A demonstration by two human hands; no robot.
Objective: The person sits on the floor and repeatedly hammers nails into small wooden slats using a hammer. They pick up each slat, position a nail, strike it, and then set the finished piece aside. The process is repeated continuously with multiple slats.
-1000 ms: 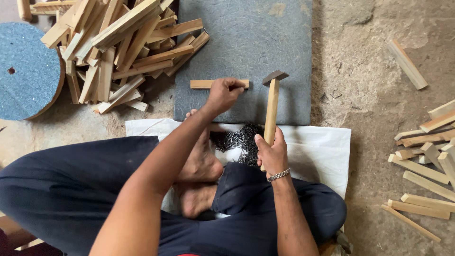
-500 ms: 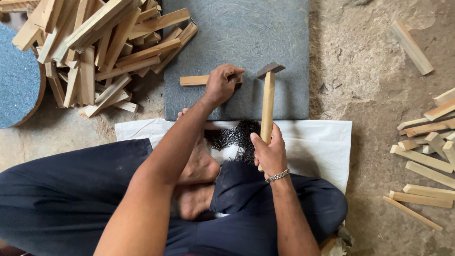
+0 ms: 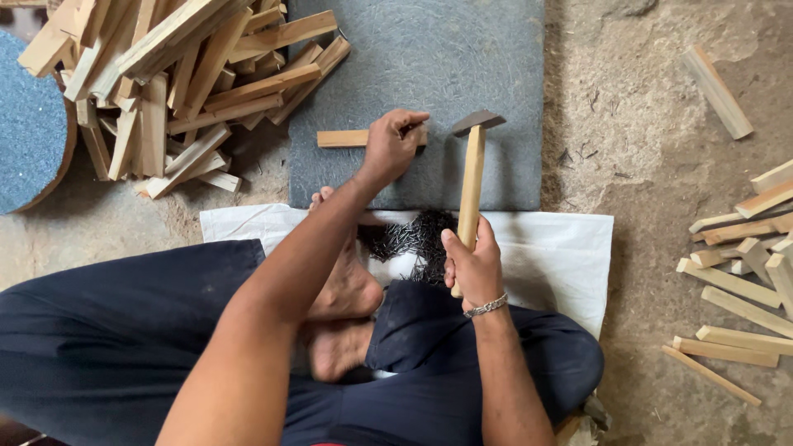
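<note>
My left hand rests on a short wooden strip that lies flat on a grey stone slab, with thumb and fingertips pinched at the strip's right end; anything held there is too small to see. My right hand grips the wooden handle of a hammer. Its dark metal head hovers just right of my left fingers, over the slab. A heap of small dark nails lies on a white cloth in front of my crossed legs.
A big pile of wooden strips sits at the upper left, beside a round blue-grey disc. More loose strips lie on the dirt floor at the right, and one single strip at the upper right.
The hammer head has dropped lower and closer to my left hand's fingertips. My left hand stays on the strip. The view has shifted slightly.
</note>
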